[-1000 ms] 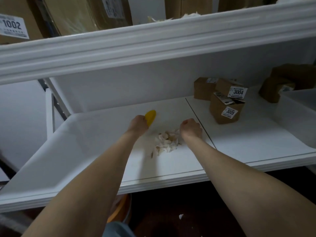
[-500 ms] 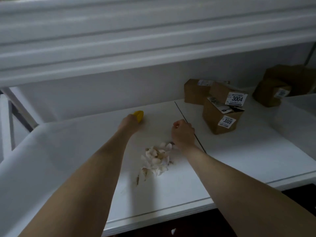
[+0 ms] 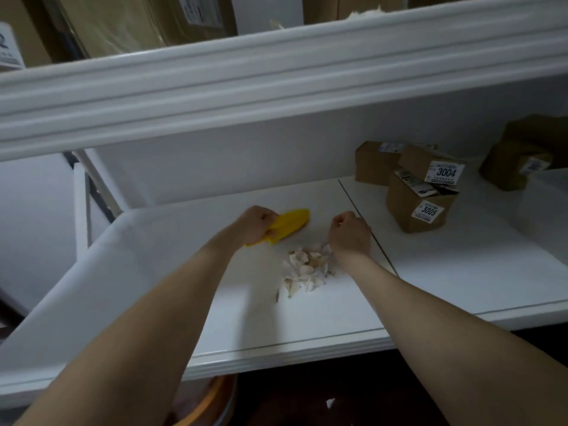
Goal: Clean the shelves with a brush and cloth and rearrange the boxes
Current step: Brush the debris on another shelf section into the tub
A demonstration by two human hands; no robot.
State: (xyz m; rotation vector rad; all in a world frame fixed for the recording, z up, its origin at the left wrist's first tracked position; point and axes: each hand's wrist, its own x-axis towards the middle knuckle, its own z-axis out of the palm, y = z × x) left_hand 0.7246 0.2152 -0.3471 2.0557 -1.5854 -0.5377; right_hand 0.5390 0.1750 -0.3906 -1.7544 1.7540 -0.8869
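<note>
- The yellow cloth (image 3: 289, 224) is soft and bunched into a long, leaf-like fold. It lies flat on the white shelf (image 3: 153, 272), towards the back and left of the middle.
- The left hand (image 3: 256, 224) grips the cloth's near end, with its fingers curled round the fabric.
- The right hand (image 3: 350, 235) is curled into a fist just right of the cloth. Whether it holds anything cannot be told.
- A loose pile of pale, flaky scraps (image 3: 307, 270) lies on the shelf, touching the near side of the right hand.
- The shelf surface is smooth and matte, and a thin dark seam (image 3: 362, 222) runs front to back just right of the fist.
- Beyond the seam stand small brown cardboard boxes. One is tilted and labelled 3005 (image 3: 412, 207), one labelled 3004 (image 3: 427, 166) sits above it, and a third box (image 3: 373, 162) stands behind them.
- Darker boxes (image 3: 516, 161) sit further right.
- The moulded white upper shelf (image 3: 276, 78) carries large cartons (image 3: 138, 20).
</note>
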